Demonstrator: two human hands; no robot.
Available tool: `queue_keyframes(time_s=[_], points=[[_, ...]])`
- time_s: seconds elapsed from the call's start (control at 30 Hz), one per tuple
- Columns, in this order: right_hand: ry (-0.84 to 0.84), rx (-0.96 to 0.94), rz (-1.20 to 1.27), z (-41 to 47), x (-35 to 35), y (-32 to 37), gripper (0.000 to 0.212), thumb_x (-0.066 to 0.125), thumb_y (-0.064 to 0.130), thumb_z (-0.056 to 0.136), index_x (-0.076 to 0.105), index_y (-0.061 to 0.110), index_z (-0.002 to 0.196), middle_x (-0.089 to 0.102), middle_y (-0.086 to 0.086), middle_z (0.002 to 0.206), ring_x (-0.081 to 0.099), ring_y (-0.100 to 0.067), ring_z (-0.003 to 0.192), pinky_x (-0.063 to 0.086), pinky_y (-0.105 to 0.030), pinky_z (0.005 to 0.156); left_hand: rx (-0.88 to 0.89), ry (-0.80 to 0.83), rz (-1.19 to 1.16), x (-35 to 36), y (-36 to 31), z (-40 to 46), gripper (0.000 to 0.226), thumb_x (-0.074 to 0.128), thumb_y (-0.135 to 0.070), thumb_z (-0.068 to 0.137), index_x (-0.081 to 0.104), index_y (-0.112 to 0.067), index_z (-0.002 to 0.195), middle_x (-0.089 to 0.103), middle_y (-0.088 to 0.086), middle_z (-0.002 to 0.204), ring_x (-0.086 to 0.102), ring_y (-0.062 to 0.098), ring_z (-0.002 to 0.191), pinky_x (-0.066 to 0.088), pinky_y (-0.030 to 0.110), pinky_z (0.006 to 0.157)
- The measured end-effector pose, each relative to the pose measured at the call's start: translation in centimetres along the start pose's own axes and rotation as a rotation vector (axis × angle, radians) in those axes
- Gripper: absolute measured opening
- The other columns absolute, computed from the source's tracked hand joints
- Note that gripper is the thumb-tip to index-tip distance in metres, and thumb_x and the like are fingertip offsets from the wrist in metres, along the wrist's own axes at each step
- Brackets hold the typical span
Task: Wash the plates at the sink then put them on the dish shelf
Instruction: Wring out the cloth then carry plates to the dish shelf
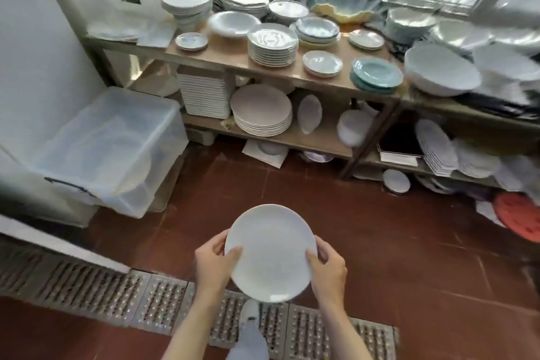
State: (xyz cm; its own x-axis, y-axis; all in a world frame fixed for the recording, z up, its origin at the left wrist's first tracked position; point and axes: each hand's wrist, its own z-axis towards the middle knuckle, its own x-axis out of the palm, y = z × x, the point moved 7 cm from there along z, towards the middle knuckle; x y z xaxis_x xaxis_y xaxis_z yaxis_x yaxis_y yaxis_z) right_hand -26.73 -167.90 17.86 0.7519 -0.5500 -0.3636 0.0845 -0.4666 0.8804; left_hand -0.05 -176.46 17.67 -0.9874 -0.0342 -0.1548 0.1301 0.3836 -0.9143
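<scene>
Both hands, left hand and right hand, grip a round, smooth white plate by opposite rims, thumbs on top, above the red tiled floor, well short of the wooden dish shelf.

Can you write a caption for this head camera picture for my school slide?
Both hands, left hand and right hand, hold a white plate before the dish shelf.

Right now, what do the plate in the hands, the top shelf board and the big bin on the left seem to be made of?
Plate, gripped by the left hand and right hand: probably glazed white ceramic, smooth with a soft sheen; melamine is possible.
Shelf board: looks like wood or laminate, tan and matte.
Bin: translucent plastic, since its inside shows faintly through the walls.
</scene>
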Motion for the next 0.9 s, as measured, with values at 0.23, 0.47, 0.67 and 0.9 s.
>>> queue_keyframes(time_s=[0.23,0.47,0.67,0.9], points=[[-0.124,0.08,0.088,8.8,-2.4,2.5,0.04,0.069,0.002,0.09,0.076,0.022,0.124,0.077,0.016,0.106,0.071,-0.001,0.102,0.059,-0.032,0.092,0.021,0.104,0.122,8.9,-5.2,7.9,0.046,0.08,-0.01,0.076,0.078,-0.028,0.118,0.079,-0.019,0.101,0.075,0.006,0.096,0.062,0.048,0.089],[-0.159,0.102,0.092,18.1,-5.1,4.6,0.039,0.068,0.005,0.091,0.075,0.024,0.124,0.076,0.023,0.1,0.07,0.003,0.098,0.059,-0.026,0.087,0.005,0.153,0.132,17.8,-8.4,13.8,0.048,0.082,-0.007,0.079,0.077,-0.026,0.123,0.079,-0.016,0.107,0.075,0.01,0.101,0.062,0.049,0.091],[-0.118,0.066,0.095,29.6,-6.9,7.6,0.038,0.068,0.006,0.093,0.075,0.024,0.125,0.075,0.025,0.098,0.07,0.007,0.096,0.054,-0.011,0.077,-0.002,0.12,0.084,26.0,-12.2,19.5,0.047,0.081,-0.007,0.082,0.075,-0.026,0.125,0.078,-0.015,0.109,0.074,0.013,0.106,0.06,0.05,0.096],[-0.066,0.024,0.088,41.4,-9.9,11.7,0.039,0.068,0.008,0.092,0.075,0.024,0.126,0.078,0.016,0.107,0.071,0.0,0.102,0.057,-0.016,0.081,-0.002,0.076,0.017,34.8,-18.4,24.1,0.045,0.079,-0.002,0.084,0.077,-0.027,0.121,0.079,-0.014,0.106,0.075,0.011,0.101,0.061,0.049,0.093]])
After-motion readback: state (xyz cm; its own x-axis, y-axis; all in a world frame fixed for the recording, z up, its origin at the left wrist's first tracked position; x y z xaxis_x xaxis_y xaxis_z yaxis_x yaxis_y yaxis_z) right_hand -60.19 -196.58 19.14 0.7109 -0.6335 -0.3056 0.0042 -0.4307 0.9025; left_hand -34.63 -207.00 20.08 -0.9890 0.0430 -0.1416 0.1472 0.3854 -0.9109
